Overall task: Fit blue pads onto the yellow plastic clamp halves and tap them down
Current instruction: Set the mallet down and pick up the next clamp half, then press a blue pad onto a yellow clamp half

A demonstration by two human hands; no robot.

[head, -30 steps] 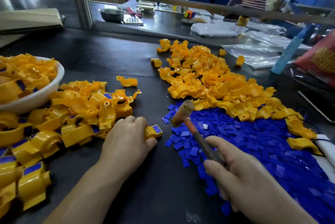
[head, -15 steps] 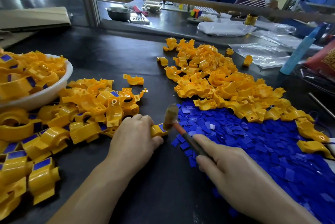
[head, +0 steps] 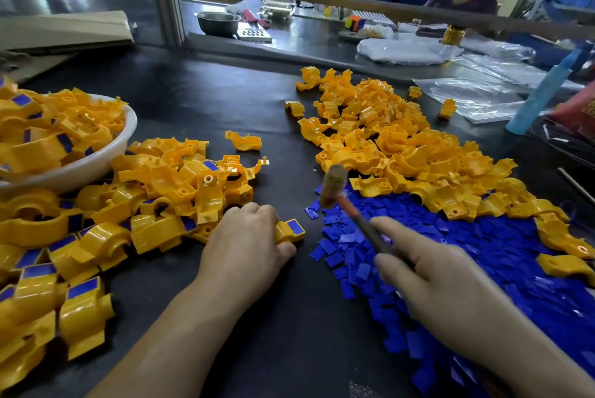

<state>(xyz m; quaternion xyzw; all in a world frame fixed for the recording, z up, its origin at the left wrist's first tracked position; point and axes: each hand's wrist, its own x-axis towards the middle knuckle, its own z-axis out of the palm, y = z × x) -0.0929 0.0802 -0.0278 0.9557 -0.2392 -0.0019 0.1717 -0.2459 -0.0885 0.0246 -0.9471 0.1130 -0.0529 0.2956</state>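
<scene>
On the head view I judge the job well under way but far from over: padded halves fill the white bowl and spill beside it on the left; a big heap of bare yellow halves and a spread of loose blue pads wait on the right; I see the left hand curled over one clamp half, pinning it to the dark table with its fitted pad facing up; the right hand grips a small hammer, forefinger along the handle, its head raised above and to the right of that pad
</scene>
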